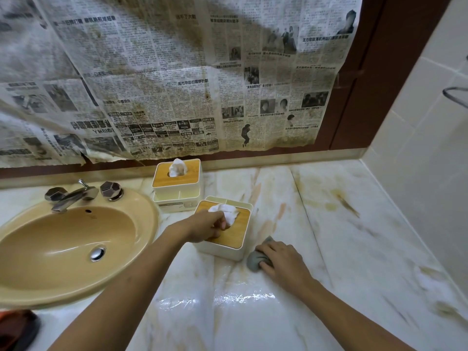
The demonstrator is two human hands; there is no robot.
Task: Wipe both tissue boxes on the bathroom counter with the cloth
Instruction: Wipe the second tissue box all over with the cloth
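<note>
Two cream tissue boxes with wooden lids stand on the marble counter [253, 312]. The far tissue box [177, 184] sits against the back wall with a white tissue sticking up. The near tissue box [226, 233] is closer to me, turned at an angle. My left hand [207, 226] rests on its lid, fingers curled round the white tissue [228, 212] at the slot. Just right of this box my right hand [278, 259] grips a grey cloth [254, 260] that lies on the counter, beside the box's front right corner.
A tan oval sink [63, 249] with a chrome tap [73, 195] and two knobs fills the left. Stained newspaper [164, 84] covers the wall behind. A tiled wall [425, 148] bounds the right. A dark red object [15, 328] lies at the bottom left.
</note>
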